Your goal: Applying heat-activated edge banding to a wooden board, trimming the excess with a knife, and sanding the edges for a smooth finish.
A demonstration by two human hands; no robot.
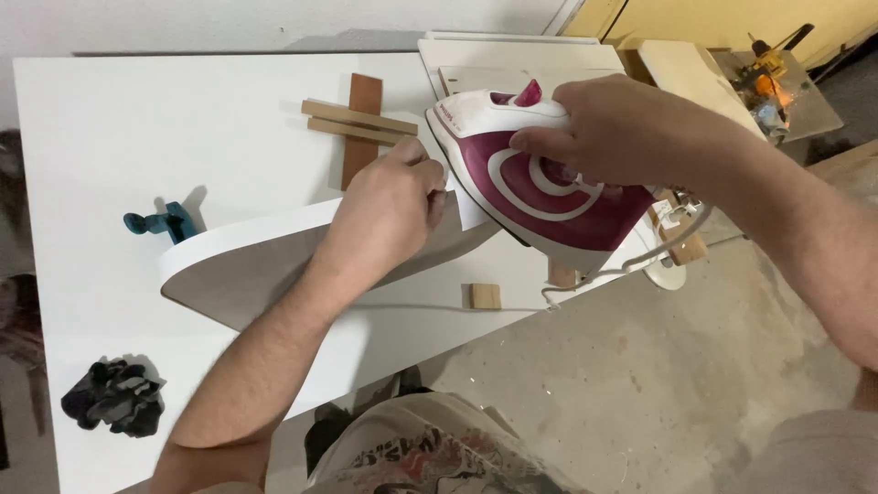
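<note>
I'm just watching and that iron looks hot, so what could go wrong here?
1. The left hand pinches the thin white edging strip right beside the white and magenta clothes iron, so the fingers might get burned.
2. The curved white board stands on edge and could tip under pressure.
3. The iron's white cord hangs off the white table and might snag.

Both hands' fingers (430,169) curled, gripping

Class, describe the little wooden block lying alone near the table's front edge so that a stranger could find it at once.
Start at the white table and find the iron that the right hand holds. Just below the iron, near the front edge, lies the block. It is small, square and pale, unlike the long strips farther back.
</note>
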